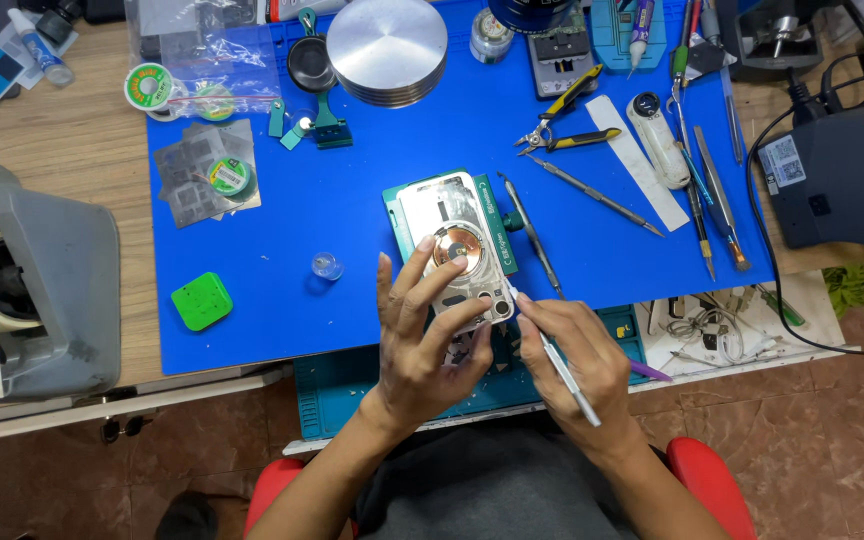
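An opened phone back housing with a round copper coil lies clamped in a teal holder on the blue mat. My left hand rests fingers spread on the housing's near end, steadying it. Just to the right, my right hand grips a thin metal tool like a pen, its tip touching the housing's lower right corner by the camera cutout.
Tweezers, picks and cutters lie at the mat's right. A stack of metal discs stands at the back. Solder reels, a green block and a small clear cap lie left. A grey tape dispenser stands far left, a dark station far right.
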